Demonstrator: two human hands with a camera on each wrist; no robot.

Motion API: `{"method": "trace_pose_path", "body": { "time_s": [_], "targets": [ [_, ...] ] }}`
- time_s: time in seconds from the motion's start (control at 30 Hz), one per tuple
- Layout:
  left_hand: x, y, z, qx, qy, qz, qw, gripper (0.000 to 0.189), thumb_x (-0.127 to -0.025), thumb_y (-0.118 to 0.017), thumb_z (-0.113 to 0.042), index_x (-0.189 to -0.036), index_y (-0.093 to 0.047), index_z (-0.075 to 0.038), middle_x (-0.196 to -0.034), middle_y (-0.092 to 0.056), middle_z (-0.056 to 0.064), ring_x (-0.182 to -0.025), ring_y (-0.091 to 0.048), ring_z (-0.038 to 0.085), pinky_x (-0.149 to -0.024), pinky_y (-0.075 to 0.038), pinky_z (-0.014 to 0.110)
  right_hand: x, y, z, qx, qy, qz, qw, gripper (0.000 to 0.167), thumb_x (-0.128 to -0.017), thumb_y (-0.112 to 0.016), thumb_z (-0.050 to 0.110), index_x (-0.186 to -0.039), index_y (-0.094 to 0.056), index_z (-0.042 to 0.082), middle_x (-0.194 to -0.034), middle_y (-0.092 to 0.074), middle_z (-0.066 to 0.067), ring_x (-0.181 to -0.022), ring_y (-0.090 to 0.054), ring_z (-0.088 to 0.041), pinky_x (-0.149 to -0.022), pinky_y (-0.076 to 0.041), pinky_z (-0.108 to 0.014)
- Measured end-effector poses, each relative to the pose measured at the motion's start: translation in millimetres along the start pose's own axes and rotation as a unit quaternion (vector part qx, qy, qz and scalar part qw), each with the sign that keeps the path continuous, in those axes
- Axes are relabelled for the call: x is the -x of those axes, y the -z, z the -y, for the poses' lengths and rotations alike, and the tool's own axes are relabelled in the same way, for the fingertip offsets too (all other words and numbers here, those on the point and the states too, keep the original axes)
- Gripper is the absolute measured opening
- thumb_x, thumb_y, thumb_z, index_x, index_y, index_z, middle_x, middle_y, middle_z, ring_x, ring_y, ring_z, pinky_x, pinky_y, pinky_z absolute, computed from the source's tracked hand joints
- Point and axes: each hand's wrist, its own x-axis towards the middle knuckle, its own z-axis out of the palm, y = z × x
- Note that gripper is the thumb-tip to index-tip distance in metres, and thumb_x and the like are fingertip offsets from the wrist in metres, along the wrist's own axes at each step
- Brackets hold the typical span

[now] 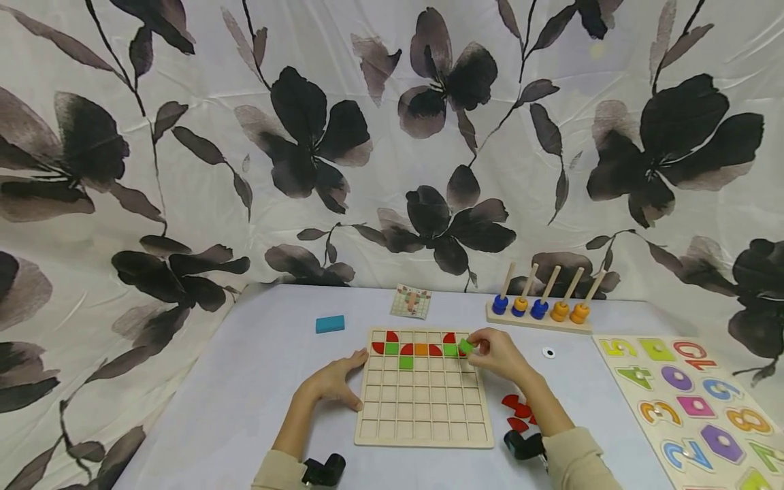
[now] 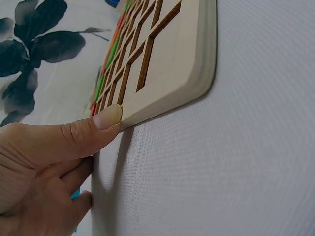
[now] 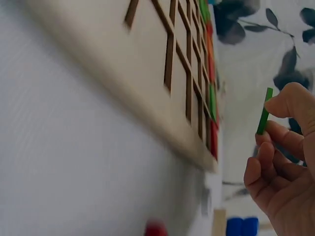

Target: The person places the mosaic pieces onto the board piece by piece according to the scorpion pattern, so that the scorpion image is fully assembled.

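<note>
My right hand (image 1: 503, 355) pinches a green square tile (image 3: 265, 113) between thumb and fingers, above the upper right corner of a wooden grid board (image 1: 424, 437). In the right wrist view the tile is seen edge-on, apart from the board. Along the board's upper rows lie red quarter-round pieces (image 1: 392, 336), an orange square (image 1: 420, 349) and green squares (image 1: 406, 363). My left hand (image 1: 331, 381) rests at the board's left side. Its extended thumb (image 2: 83, 132) touches the board's edge in the left wrist view.
Several loose red pieces (image 1: 514, 425) lie right of the board. Behind it are a pattern card (image 1: 411, 301), a blue block (image 1: 330, 324) and a peg stand (image 1: 539, 320) with rings. A black-and-white disc (image 1: 548, 352) and a number puzzle board (image 1: 664, 435) are at the right.
</note>
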Motion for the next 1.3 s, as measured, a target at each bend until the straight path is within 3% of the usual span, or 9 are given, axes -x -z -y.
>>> {"method": "trace_pose_path", "body": {
  "time_s": [0.23, 0.5, 0.6, 0.8, 0.97, 1.13, 1.3],
  "targets": [
    [2.9, 2.8, 0.3, 0.005, -0.019, 0.006, 0.9998, 0.097, -0.056, -0.084, -0.004, -0.14, -0.039, 0.003, -0.15, -0.03, 0.017, -0.139, -0.023, 0.037, -0.111, -0.02, 0.054, -28.0, -29.5, 6.0, 0.01, 0.028, 0.076, 0.9967, 0.027, -0.07, -0.068, 0.004, -0.094, -0.066, -0.008, -0.082, -0.064, -0.008, -0.068, -0.052, -0.01, -0.06, -0.047, -0.022],
    [0.6, -0.3, -0.3, 0.005, 0.003, -0.005, 1.0, 0.099, -0.053, -0.085, -0.001, -0.141, -0.039, 0.001, -0.151, -0.03, 0.015, -0.14, -0.023, 0.035, -0.112, -0.019, 0.053, -34.0, -39.3, 10.0, 0.029, 0.023, 0.085, 0.9957, 0.027, -0.067, -0.07, 0.009, -0.091, -0.067, -0.004, -0.082, -0.065, -0.006, -0.072, -0.054, -0.011, -0.062, -0.047, -0.022],
    [0.1, -1.1, -0.3, 0.0, 0.007, -0.008, 0.9999, 0.099, -0.053, -0.086, -0.002, -0.141, -0.04, 0.001, -0.151, -0.031, 0.014, -0.14, -0.024, 0.034, -0.112, -0.021, 0.053, -32.1, -35.0, 7.6, 0.02, 0.002, 0.07, 0.9974, 0.027, -0.069, -0.069, 0.006, -0.093, -0.067, -0.006, -0.082, -0.064, -0.007, -0.071, -0.052, -0.012, -0.062, -0.047, -0.024],
    [-1.1, -1.5, 0.9, -0.002, 0.011, -0.008, 0.9999, 0.1, -0.053, -0.086, -0.003, -0.141, -0.039, 0.0, -0.151, -0.03, 0.014, -0.14, -0.024, 0.034, -0.112, -0.021, 0.052, -26.2, -19.9, 0.8, 0.004, -0.049, 0.0, 0.9988, 0.027, -0.071, -0.069, 0.002, -0.096, -0.067, -0.007, -0.077, -0.062, -0.007, -0.068, -0.051, -0.013, -0.059, -0.044, -0.025],
    [0.2, -0.6, 1.1, 0.004, 0.006, -0.008, 0.9999, 0.099, -0.053, -0.086, -0.002, -0.141, -0.039, 0.001, -0.151, -0.03, 0.014, -0.14, -0.024, 0.034, -0.112, -0.02, 0.052, -26.2, -15.7, -0.1, 0.001, -0.034, -0.018, 0.9993, 0.029, -0.07, -0.069, 0.003, -0.096, -0.067, -0.009, -0.076, -0.061, -0.008, -0.066, -0.048, -0.013, -0.057, -0.042, -0.024],
    [0.4, -0.6, 1.3, 0.005, 0.002, -0.007, 1.0, 0.099, -0.053, -0.086, -0.002, -0.141, -0.039, 0.001, -0.151, -0.03, 0.015, -0.14, -0.024, 0.035, -0.112, -0.02, 0.053, -28.5, -26.7, 3.8, 0.017, 0.002, 0.018, 0.9997, 0.028, -0.071, -0.069, 0.004, -0.097, -0.067, -0.008, -0.082, -0.062, -0.009, -0.066, -0.049, -0.013, -0.056, -0.043, -0.023],
    [-0.1, -0.9, 1.3, 0.005, 0.002, -0.006, 1.0, 0.1, -0.053, -0.085, -0.001, -0.141, -0.039, 0.001, -0.151, -0.03, 0.016, -0.139, -0.024, 0.035, -0.111, -0.021, 0.054, -32.3, -35.7, 11.4, 0.05, 0.034, 0.07, 0.9957, 0.03, -0.07, -0.071, 0.009, -0.096, -0.068, -0.006, -0.087, -0.065, -0.009, -0.075, -0.057, -0.016, -0.065, -0.05, -0.027]
  ]
}}
